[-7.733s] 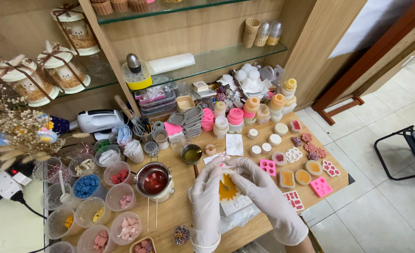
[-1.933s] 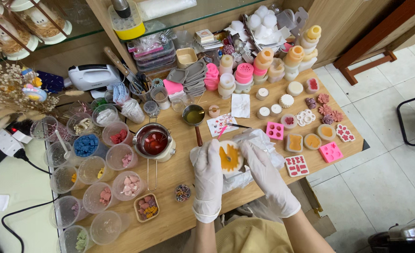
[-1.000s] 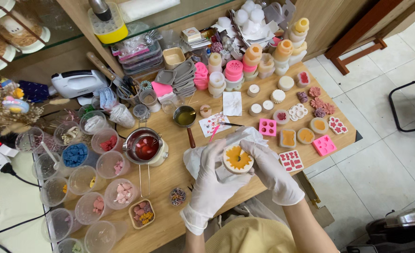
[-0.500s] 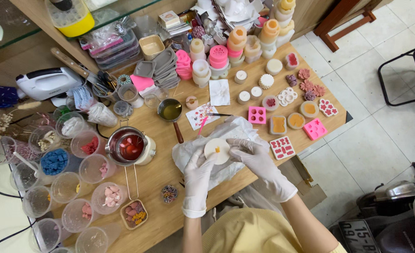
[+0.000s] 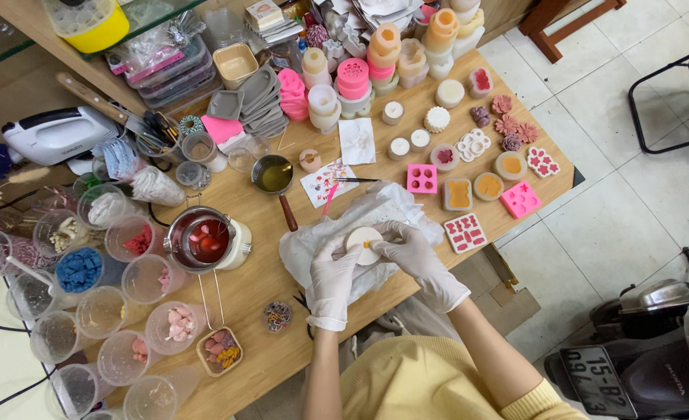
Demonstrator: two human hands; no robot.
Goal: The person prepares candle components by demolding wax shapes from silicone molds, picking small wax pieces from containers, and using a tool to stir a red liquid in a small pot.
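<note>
Head view: the round white mould [image 5: 362, 243] sits between the 2 gloved hands, over the crumpled plastic sheet [image 5: 375, 214] at the table's near edge. The left hand [image 5: 335, 274] clasps its left rim from below; the right hand [image 5: 406, 249] pinches its right edge, equally close.

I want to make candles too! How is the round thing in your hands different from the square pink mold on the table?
The round mold is cream-white, while the pink mold is bright pink. The round mold is held in both gloved hands over white plastic; the pink mold lies flat on the table, untouched. Both look soft and rubbery.
</note>
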